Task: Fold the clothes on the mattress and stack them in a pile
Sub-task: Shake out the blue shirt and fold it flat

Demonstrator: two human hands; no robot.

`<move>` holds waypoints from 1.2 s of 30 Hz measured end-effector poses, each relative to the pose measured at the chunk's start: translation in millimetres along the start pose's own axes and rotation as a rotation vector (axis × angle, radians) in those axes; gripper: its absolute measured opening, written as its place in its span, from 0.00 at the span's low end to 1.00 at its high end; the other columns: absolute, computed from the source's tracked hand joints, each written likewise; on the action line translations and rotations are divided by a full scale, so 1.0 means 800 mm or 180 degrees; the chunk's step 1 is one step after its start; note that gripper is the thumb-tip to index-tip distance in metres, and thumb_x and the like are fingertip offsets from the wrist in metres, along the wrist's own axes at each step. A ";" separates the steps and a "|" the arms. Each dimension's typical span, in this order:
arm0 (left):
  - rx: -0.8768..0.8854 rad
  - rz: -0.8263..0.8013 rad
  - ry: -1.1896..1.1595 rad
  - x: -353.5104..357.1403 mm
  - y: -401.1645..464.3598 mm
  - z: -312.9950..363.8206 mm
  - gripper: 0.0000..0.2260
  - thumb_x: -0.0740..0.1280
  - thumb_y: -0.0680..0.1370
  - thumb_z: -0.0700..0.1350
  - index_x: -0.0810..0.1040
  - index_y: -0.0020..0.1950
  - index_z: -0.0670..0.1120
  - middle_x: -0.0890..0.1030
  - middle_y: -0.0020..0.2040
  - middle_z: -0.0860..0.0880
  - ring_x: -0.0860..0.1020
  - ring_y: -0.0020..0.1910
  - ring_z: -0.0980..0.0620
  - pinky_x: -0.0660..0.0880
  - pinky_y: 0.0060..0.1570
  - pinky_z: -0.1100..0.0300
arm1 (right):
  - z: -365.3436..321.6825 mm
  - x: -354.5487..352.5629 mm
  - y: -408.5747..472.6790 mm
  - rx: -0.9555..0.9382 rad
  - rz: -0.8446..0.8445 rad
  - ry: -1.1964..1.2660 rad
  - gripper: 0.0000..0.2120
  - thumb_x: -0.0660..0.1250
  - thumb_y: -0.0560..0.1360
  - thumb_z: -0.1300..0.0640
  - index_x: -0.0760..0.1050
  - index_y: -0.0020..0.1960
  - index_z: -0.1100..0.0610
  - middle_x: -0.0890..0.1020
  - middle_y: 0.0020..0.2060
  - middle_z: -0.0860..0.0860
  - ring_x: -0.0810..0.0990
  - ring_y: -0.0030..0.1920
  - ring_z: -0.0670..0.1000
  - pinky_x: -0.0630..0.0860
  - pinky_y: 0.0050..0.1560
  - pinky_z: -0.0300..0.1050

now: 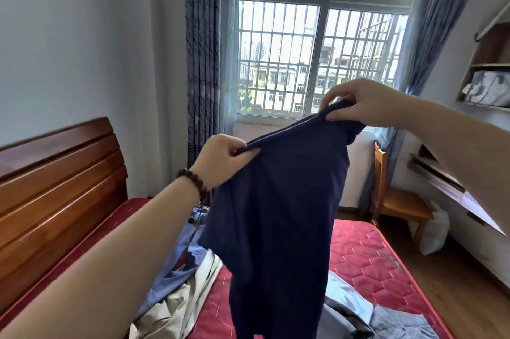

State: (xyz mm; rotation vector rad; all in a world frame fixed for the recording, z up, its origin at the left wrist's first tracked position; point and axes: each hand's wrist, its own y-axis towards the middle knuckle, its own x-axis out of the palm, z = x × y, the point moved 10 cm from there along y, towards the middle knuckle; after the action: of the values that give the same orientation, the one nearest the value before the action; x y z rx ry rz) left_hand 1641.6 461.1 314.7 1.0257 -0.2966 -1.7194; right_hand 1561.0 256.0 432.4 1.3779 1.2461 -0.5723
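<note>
Aloft, left hand (pixel 220 158) pinching navy garment (pixel 278 214) edge, right hand (pixel 358 102) likewise pinching it

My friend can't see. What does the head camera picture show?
Two bare hands, left hand and right hand, pinch the top edge of a dark navy fabric garment and hold it up above a red quilted mattress, where light blue and beige clothes lie crumpled.

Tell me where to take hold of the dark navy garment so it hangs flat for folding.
Grip the dark navy cloth garment along its top edge, at the two outer ends, coming from above. The left hand and right hand already pinch it there, and the cloth hangs freely below them over the red quilted mattress. The right end sits higher, so levelling it should probably help.
</note>
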 end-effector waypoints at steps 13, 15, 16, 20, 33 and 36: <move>0.0302 -0.0133 0.0773 0.011 -0.027 -0.012 0.12 0.76 0.71 0.48 0.74 0.33 0.56 0.74 0.27 0.61 0.74 0.31 0.65 0.65 0.33 0.74 | 0.002 0.037 0.028 -0.0014 0.0080 -0.0550 0.07 0.69 0.74 0.61 0.80 0.45 0.49 0.78 0.39 0.43 0.75 0.45 0.49 0.68 0.46 0.42; 0.0110 -0.0119 0.0737 0.021 -0.046 -0.037 0.15 0.75 0.71 0.49 0.72 0.31 0.59 0.75 0.27 0.62 0.74 0.31 0.65 0.65 0.33 0.73 | -0.003 0.048 0.031 -0.0038 -0.0051 -0.0453 0.09 0.69 0.74 0.61 0.79 0.44 0.47 0.78 0.40 0.41 0.76 0.44 0.46 0.69 0.43 0.40; 0.0077 -0.0027 0.0706 0.021 -0.052 -0.045 0.16 0.75 0.71 0.49 0.71 0.30 0.59 0.75 0.28 0.63 0.74 0.31 0.65 0.65 0.33 0.73 | -0.007 0.047 0.034 -0.0062 -0.0041 -0.0407 0.09 0.69 0.74 0.61 0.79 0.44 0.46 0.79 0.40 0.42 0.76 0.44 0.45 0.70 0.44 0.40; 0.0036 -0.0031 0.0694 0.035 -0.078 -0.058 0.10 0.73 0.72 0.52 0.78 0.35 0.48 0.78 0.32 0.55 0.76 0.34 0.58 0.72 0.36 0.62 | -0.020 0.047 0.049 -0.0142 -0.0083 -0.0413 0.09 0.70 0.73 0.61 0.80 0.44 0.46 0.82 0.44 0.47 0.78 0.47 0.48 0.72 0.49 0.44; -0.0303 -0.0671 0.1117 0.103 -0.154 -0.131 0.13 0.72 0.72 0.53 0.77 0.34 0.46 0.68 0.27 0.59 0.69 0.32 0.54 0.64 0.36 0.61 | 0.021 0.029 0.038 0.0236 0.0203 -0.0743 0.07 0.70 0.74 0.60 0.79 0.45 0.47 0.78 0.46 0.49 0.74 0.49 0.51 0.66 0.50 0.42; -0.0188 -0.0443 0.0962 0.071 -0.149 -0.122 0.16 0.75 0.70 0.48 0.70 0.29 0.50 0.66 0.25 0.59 0.66 0.28 0.58 0.62 0.33 0.62 | 0.044 0.015 0.025 0.0394 0.0277 -0.0847 0.06 0.70 0.74 0.59 0.78 0.46 0.48 0.77 0.45 0.50 0.73 0.49 0.52 0.66 0.49 0.43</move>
State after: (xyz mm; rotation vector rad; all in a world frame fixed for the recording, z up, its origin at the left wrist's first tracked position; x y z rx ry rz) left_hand 1632.8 487.1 152.5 1.2672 0.0199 -1.6554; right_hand 1593.5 231.9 420.8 1.3996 0.9457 -0.7555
